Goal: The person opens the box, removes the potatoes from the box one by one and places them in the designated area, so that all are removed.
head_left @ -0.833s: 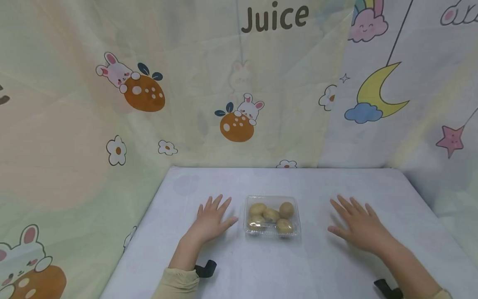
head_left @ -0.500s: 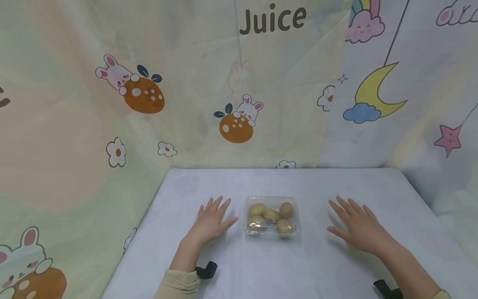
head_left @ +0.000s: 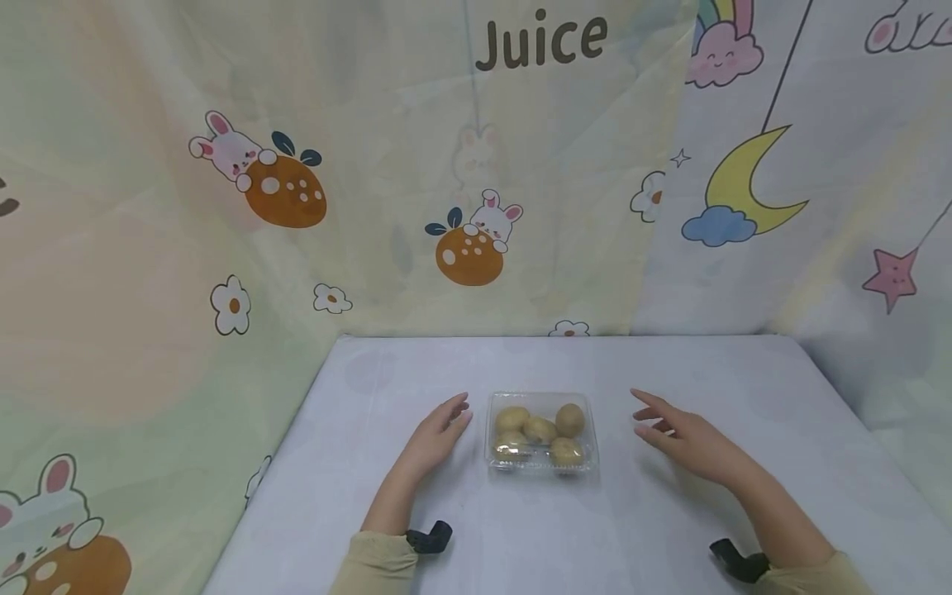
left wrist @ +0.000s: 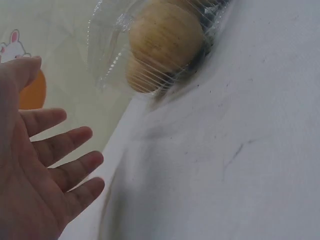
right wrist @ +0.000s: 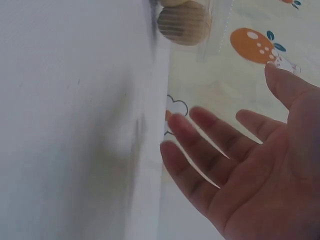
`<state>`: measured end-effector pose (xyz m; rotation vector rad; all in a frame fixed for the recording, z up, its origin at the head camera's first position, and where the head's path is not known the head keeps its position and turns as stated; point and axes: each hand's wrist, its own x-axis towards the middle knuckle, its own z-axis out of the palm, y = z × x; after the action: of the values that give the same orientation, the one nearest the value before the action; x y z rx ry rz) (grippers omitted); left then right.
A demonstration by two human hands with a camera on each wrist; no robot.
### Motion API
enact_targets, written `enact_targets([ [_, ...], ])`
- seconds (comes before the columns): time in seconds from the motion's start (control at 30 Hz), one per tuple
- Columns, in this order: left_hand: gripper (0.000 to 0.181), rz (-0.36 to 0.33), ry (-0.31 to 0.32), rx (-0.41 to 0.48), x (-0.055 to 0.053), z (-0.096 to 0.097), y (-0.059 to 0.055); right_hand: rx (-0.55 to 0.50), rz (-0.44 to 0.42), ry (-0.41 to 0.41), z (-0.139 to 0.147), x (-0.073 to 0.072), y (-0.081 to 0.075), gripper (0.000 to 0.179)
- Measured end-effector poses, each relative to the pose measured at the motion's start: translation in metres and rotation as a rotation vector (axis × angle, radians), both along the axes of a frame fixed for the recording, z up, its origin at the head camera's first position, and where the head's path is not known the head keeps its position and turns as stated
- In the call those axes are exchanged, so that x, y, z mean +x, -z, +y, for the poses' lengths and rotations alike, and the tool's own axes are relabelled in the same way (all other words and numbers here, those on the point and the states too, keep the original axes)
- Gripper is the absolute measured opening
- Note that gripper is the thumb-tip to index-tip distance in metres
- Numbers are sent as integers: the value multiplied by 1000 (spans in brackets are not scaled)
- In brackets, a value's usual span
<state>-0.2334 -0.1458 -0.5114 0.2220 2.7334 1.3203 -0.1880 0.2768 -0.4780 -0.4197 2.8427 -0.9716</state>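
Note:
A clear plastic clamshell box [head_left: 535, 468] sits on the white table, its lid down over several yellow-brown potatoes [head_left: 540, 429]. Just left of the box is my left hand [head_left: 437, 434], palm turned toward it, fingers slightly bent and holding nothing. My right hand [head_left: 687, 440] hovers farther off on the other side, palm also facing inward, nothing in it. Neither hand touches the plastic. In the left wrist view a potato [left wrist: 166, 36] shows through the ribbed wall beyond the spread fingers [left wrist: 62, 145]. The right wrist view catches only a corner of the box with a potato [right wrist: 185, 24].
A white cloth covers the table [head_left: 565, 537]. Behind it hangs a printed curtain [head_left: 387, 165] with rabbits and a moon, which also closes off the left and right sides. A black mount is strapped to each wrist, such as the left mount [head_left: 430, 538].
Both hands were spread palm down over the table. They have turned palms inward, and the right hand has shifted left toward the box. The box has stayed put.

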Motion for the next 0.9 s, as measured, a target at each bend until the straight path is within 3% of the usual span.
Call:
enact_targets([
  [0.1, 55, -66, 23, 122, -4, 2, 5, -115, -99, -15, -3, -7, 3, 66],
  [0.27, 54, -255, 90, 376, -10, 4, 12, -349, -275, -60, -11, -19, 12, 66],
  [0.37, 57, -330, 141, 476, -13, 6, 18, -444, -352, -93, -17, -24, 17, 65],
  [0.5, 57, -375, 169, 540, -14, 7, 23, -514, -439, -92, -25, -29, 23, 69],
  [0.67, 58, -410, 199, 568, -13, 9, 28, -551, -481, -65, -34, -35, 30, 74],
  [0.9, 67, -426, 266, 594, -11, 9, 33, -569, -487, -149, -43, -40, 42, 78],
])
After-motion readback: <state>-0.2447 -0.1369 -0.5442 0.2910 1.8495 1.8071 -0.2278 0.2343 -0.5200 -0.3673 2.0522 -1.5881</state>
